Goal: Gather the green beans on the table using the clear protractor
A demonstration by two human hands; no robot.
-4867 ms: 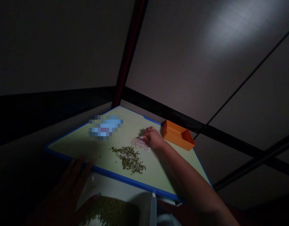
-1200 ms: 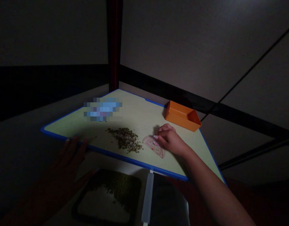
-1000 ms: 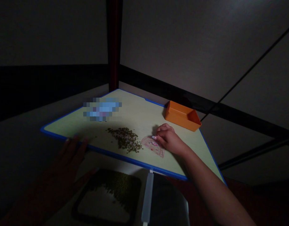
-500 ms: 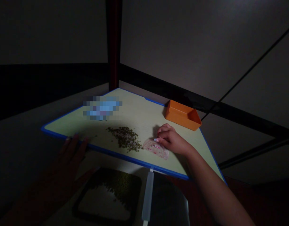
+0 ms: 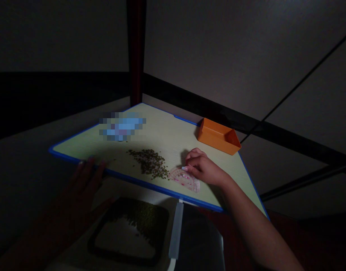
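Curled over the protractor [image 5: 187,181], the right hand [image 5: 194,165] pinches its upper rim; its folded fingers hide part of it. The protractor lies toward the tabletop's [image 5: 161,131] near right corner, beside the seed pile [image 5: 150,162]. The left hand [image 5: 87,177], dim and spread, is at the near left edge; contact is unclear. Pixels obscure a blue item [image 5: 123,127].

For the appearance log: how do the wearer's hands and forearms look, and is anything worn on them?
Both are bare human hands, with no glove visible. The right hand has a pale, glossy thumbnail, and its visible forearm has no sleeve. The left hand is in deep shadow, so any sleeve or jewellery there can't be made out.
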